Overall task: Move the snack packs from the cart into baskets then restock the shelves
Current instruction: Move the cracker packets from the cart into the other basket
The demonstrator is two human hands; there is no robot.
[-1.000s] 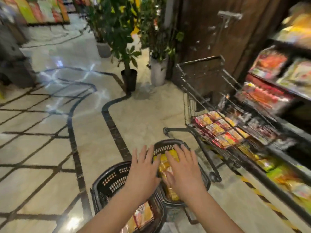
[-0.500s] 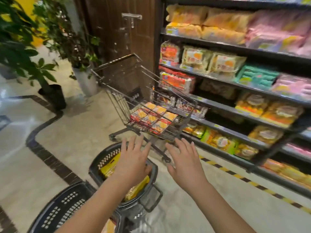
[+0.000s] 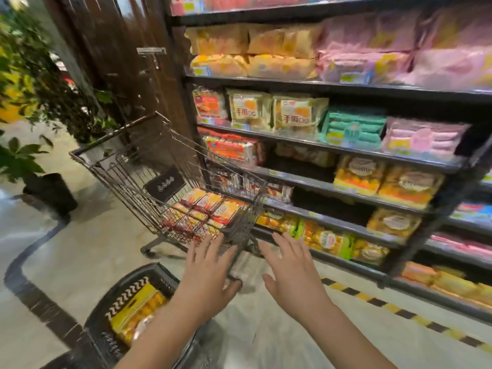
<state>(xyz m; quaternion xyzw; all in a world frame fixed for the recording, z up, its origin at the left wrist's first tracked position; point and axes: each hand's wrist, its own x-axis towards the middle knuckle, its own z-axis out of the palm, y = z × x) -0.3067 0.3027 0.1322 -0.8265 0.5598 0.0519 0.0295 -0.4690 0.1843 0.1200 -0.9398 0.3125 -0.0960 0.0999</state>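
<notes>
Left hand (image 3: 207,272): spread wide, fingers straight and fanned, palm down, nothing in it. Hovers past the far rim of the basket (image 3: 149,267), fingertips in front of the near end of the cart (image 3: 125,179); contact with the wire impossible to judge. Right hand (image 3: 290,272): likewise spread, palm down, empty, just beside the left with a strip of floor between, stretched toward the cart's near corner with no visible touch.

Under the left forearm, on the floor, the dark plastic basket with yellow packs (image 3: 135,307) inside, partly hidden by the arm. Just beyond both hands, the small wire cart, set at an angle, near end close to the shelves (image 3: 319,87). On the cart's floor, snack packs (image 3: 210,206) in red and orange wrappers, laid flat in rows; number unclear through the wire.

To the right, the black shelves, stocked tier upon tier: orange and pink bags up top, cream, green and pink packs below, yellow and orange ones lower down. Along the shelf foot, a yellow-and-black stripe (image 3: 372,296) on the floor. Behind the cart, a dark wooden door (image 3: 119,62). To the left, a potted plant (image 3: 24,155) on pale stone floor with a dark inlaid line.
</notes>
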